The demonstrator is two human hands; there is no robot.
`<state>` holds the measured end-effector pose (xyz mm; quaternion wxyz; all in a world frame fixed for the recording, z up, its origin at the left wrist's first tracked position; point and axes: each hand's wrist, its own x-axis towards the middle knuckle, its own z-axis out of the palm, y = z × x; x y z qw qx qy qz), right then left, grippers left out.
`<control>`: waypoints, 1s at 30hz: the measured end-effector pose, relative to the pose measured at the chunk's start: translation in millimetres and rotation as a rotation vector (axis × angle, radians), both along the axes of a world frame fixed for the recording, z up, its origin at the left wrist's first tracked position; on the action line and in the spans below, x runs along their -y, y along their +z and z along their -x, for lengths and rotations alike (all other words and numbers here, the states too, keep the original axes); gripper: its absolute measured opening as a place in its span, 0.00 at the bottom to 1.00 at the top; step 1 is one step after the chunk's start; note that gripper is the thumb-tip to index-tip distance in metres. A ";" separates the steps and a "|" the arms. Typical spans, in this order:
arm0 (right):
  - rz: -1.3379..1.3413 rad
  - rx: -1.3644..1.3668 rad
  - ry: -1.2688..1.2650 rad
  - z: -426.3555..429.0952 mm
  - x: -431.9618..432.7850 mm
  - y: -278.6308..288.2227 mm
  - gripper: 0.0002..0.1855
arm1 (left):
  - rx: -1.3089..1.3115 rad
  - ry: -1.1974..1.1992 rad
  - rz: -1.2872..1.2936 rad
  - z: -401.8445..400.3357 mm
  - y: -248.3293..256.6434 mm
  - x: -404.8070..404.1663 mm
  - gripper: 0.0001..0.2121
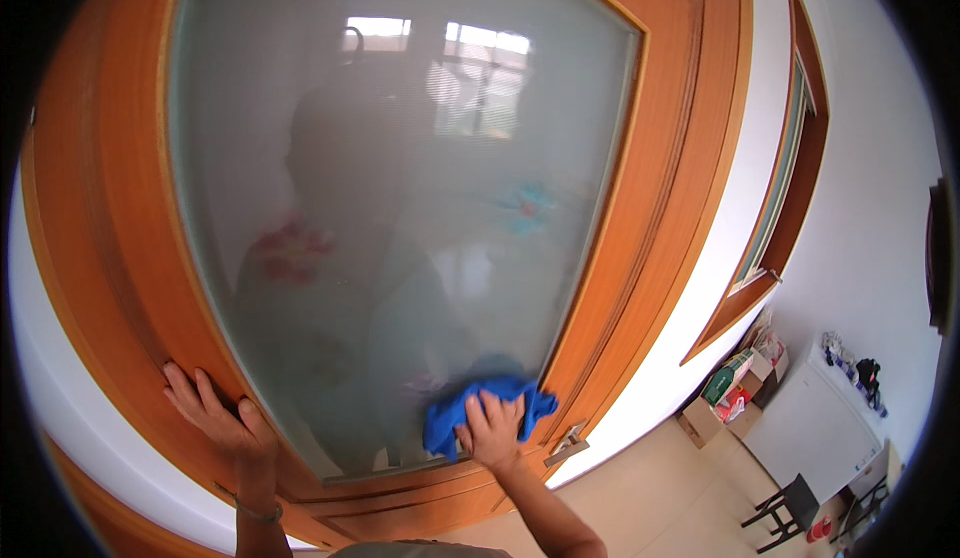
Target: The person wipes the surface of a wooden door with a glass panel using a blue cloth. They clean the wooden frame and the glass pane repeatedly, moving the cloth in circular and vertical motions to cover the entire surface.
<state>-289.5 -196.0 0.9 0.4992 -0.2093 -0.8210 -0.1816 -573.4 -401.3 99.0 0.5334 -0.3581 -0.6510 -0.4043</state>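
In front of me stands a wooden door [637, 243] with a large frosted glass pane [360, 273] set in its frame. My right hand [491, 427] presses a blue cloth [450, 415] against the lower right part of the glass; some of the cloth bunches up around the fingers. My left hand [221, 412] rests flat on the door's wooden frame at the lower left, fingers spread, with nothing in it. Below and right of the cloth sits a metal door handle [568, 444]. The pane reflects a person's outline and windows, and shows blurred red and turquoise flower shapes.
To the right, a wood-framed window [765, 205] opens in the white wall. Under it, cardboard boxes [701, 421] stand beside a white chest freezer [814, 419] with small items on top. A black stool [791, 509] and a red container [819, 529] are on the tiled floor [645, 509].
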 end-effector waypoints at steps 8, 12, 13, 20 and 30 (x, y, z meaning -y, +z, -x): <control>-0.393 -0.134 0.022 37.0 -2.9 289.5 0.30 | -0.005 -0.017 0.002 -6.1 3.3 4.9 0.27; -0.645 -0.279 0.047 43.8 -15.5 396.3 0.31 | -0.033 -0.058 -0.017 -3.2 2.4 -5.0 0.26; -0.665 -0.312 0.081 49.4 -12.7 409.8 0.31 | -0.032 -0.063 -0.020 -4.8 2.0 -6.3 0.27; -0.568 -0.414 0.156 67.9 -6.5 375.6 0.34 | 0.109 0.123 0.036 -12.5 0.7 10.1 0.24; -0.124 -0.118 0.148 45.0 7.3 163.6 0.38 | -0.056 0.036 -0.106 -21.8 8.3 -9.6 0.29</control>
